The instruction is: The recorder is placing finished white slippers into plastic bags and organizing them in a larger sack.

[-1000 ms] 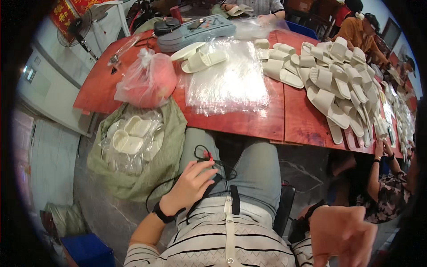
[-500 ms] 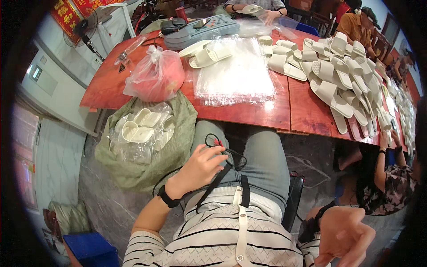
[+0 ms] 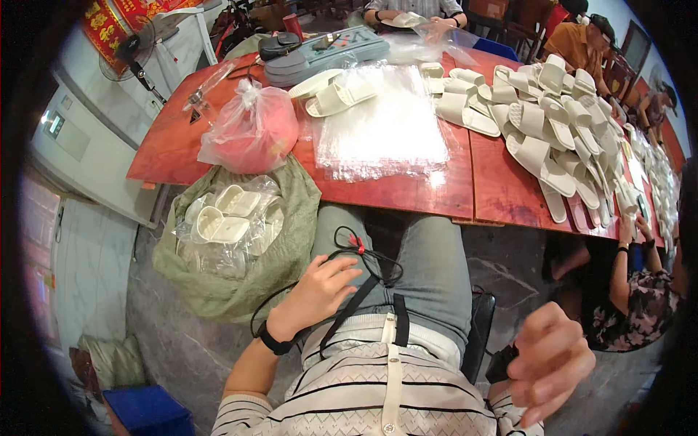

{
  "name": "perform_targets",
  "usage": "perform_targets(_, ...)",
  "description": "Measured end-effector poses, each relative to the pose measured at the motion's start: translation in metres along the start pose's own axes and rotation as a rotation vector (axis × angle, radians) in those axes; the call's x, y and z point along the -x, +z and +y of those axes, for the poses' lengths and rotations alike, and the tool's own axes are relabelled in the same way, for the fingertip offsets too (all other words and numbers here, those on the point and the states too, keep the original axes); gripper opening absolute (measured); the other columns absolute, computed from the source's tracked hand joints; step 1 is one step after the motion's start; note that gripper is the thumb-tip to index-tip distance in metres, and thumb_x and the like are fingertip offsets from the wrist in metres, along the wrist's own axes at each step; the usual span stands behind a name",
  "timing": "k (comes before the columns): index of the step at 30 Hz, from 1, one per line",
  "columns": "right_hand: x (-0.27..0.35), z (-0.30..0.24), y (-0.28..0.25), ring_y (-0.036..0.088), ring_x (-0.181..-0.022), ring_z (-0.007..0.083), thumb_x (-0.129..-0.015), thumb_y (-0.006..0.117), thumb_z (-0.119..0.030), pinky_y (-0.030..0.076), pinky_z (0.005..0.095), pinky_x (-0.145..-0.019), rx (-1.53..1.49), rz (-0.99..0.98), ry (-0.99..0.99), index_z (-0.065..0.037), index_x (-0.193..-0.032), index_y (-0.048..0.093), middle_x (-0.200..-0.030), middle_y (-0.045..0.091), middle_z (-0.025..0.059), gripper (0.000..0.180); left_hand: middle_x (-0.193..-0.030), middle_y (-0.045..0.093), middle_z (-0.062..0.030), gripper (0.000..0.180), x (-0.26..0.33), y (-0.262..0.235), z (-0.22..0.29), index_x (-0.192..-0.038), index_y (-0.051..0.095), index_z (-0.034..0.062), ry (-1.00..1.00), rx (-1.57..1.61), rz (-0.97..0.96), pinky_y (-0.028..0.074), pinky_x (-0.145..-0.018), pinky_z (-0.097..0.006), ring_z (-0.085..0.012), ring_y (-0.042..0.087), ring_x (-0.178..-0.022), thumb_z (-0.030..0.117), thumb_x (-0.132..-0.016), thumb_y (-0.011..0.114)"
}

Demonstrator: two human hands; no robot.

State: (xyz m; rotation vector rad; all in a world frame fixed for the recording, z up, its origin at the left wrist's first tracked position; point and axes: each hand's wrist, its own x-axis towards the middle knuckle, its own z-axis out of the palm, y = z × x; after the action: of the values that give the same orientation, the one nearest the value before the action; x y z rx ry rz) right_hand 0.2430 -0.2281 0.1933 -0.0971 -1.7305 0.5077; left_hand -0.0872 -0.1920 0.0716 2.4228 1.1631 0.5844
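My left hand hovers over my lap with its fingers loosely bent and slightly apart, holding nothing I can see. Just beyond its fingertips, a coiled black cable with a red tie lies on my thighs. At the lower right my right hand is raised beside my body, its fingers half curled and somewhat blurred, with nothing visible in them. On the table ahead, a pair of cream slippers rests on a stack of clear plastic bags.
A green woven sack with bagged slippers stands at my left. A tied bag with red contents, a grey-blue case and a large slipper pile occupy the red table. Other people sit around it.
My left hand has drawn back slightly from the cable, uncovering the red tie. My right hand has moved up and a little left, turning as its fingers curl. The view has shifted slightly.
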Motion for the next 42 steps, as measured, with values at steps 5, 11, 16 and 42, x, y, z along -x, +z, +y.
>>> perform_targets(5,-0.003,0.044,-0.015,0.065,-0.074,0.0209,-0.083,0.072,-0.007,0.044,0.0330,-0.058,0.071,-0.059,-0.110,-0.015,-0.102,0.073,-0.113,0.063,0.0086,0.020,-0.120,0.063,-0.0150,0.031,-0.009,0.004,0.001,-0.111,0.066,0.0028,-0.013,-0.018,-0.047,0.043,-0.099,-0.044,-0.0312,0.059,-0.111,0.005,-0.081,0.072)
perform_targets(11,0.015,0.043,-0.060,0.064,-0.079,0.0184,-0.088,0.055,0.009,0.051,0.0268,-0.067,0.535,0.328,0.209,0.002,-0.116,0.068,-0.119,0.062,0.0198,0.031,-0.120,0.063,-0.0143,0.033,-0.030,0.010,0.010,-0.113,0.065,0.0024,0.021,-0.007,-0.136,0.046,-0.096,-0.043,-0.0352,0.059,-0.108,0.003,-0.080,0.072)
perform_targets(16,0.059,0.053,-0.106,0.061,-0.078,0.0117,-0.085,0.052,0.016,0.050,0.0235,-0.070,0.595,0.438,0.398,0.004,-0.118,0.066,-0.120,0.062,0.0131,0.037,-0.118,0.064,-0.0142,0.035,-0.039,0.013,0.022,-0.113,0.066,0.0030,0.094,-0.051,-0.199,0.047,-0.094,-0.043,-0.0357,0.058,-0.107,0.003,-0.079,0.072)
perform_targets(42,0.176,0.101,-0.110,0.066,-0.068,0.0154,-0.082,0.048,0.015,0.054,0.0264,-0.063,0.668,0.494,0.771,0.005,-0.107,0.068,-0.109,0.064,0.0133,0.033,-0.113,0.068,-0.0122,0.029,-0.076,0.029,0.012,-0.113,0.066,0.0031,0.196,0.011,-0.401,0.045,-0.094,-0.038,-0.0291,0.062,-0.107,0.015,-0.088,0.070)
